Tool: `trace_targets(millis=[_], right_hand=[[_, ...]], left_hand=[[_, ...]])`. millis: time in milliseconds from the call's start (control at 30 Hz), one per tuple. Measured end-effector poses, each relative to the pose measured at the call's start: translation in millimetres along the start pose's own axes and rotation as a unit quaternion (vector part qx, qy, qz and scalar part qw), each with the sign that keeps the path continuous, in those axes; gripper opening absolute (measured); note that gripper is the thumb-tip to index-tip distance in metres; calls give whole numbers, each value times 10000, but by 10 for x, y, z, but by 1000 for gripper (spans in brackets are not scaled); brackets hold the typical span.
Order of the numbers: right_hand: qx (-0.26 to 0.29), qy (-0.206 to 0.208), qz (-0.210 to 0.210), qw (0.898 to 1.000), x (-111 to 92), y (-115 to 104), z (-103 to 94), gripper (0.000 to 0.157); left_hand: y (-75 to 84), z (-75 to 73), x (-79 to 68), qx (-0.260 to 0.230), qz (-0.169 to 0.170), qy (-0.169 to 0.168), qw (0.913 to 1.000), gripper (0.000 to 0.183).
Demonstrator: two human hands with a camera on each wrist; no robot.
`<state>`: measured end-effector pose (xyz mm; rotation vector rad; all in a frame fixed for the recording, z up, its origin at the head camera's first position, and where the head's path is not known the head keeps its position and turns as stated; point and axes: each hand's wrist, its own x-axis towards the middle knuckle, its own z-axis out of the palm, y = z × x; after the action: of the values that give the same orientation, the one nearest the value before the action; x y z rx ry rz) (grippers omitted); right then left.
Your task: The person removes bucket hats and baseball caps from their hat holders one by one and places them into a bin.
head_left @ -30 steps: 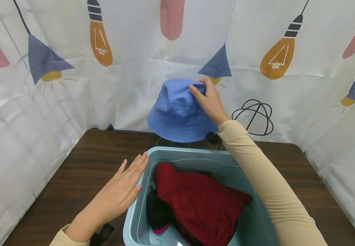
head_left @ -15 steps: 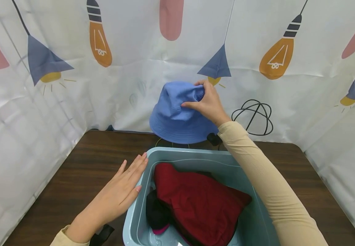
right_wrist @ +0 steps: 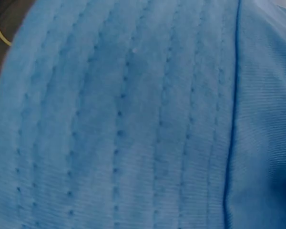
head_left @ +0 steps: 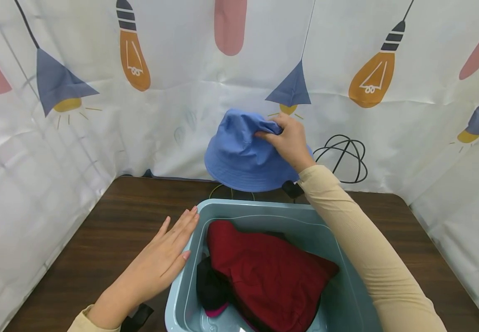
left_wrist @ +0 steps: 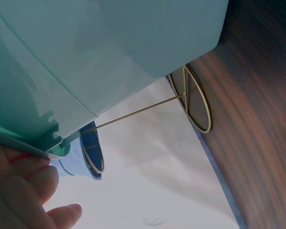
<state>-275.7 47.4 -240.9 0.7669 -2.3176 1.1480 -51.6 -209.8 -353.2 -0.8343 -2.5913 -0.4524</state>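
In the head view a blue bucket hat (head_left: pixel 248 157) is at the back of the table, beyond the tub. My right hand (head_left: pixel 290 140) pinches its crown from the right, thumb in front, and the cloth bunches there. The stitched brim of the hat (right_wrist: pixel 119 119) fills the right wrist view. My left hand (head_left: pixel 158 258) lies with straight fingers along the left rim of the light blue plastic tub (head_left: pixel 260 210). Inside the tub lie a dark red cloth hat (head_left: pixel 272 276) and a black item with a pink edge (head_left: pixel 212 288).
A gold wire stand (left_wrist: pixel 133 113) rises behind the tub, its upper loop in the hat's opening in the left wrist view. A black wire stand (head_left: pixel 362 159) is at the back right. The dark wooden table (head_left: pixel 119 216) meets a white patterned curtain (head_left: pixel 173 115).
My right hand's thumb and fingers have closed on the crown, creasing it. The hat has shifted slightly right and tilted. My left hand stays in place.
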Motion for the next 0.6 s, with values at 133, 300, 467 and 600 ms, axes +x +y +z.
trace_targets(millis=[133, 300, 467, 600], right_hand=[[107, -39, -325, 9994, -41, 20, -37, 19], [171, 1, -701, 9974, -110, 92, -73, 14], [183, 59, -706, 9973, -166, 152, -113, 12], [271, 73, -793, 9965, -194, 146, -163, 13]], left_hand=[[-5, 3, -3, -1, 0, 2, 10000, 61], [-7, 5, -8, -9, -33, -37, 10000, 62], [-7, 10, -7, -25, -48, -62, 10000, 62], [-7, 11, -1, -1, -17, -28, 10000, 61]])
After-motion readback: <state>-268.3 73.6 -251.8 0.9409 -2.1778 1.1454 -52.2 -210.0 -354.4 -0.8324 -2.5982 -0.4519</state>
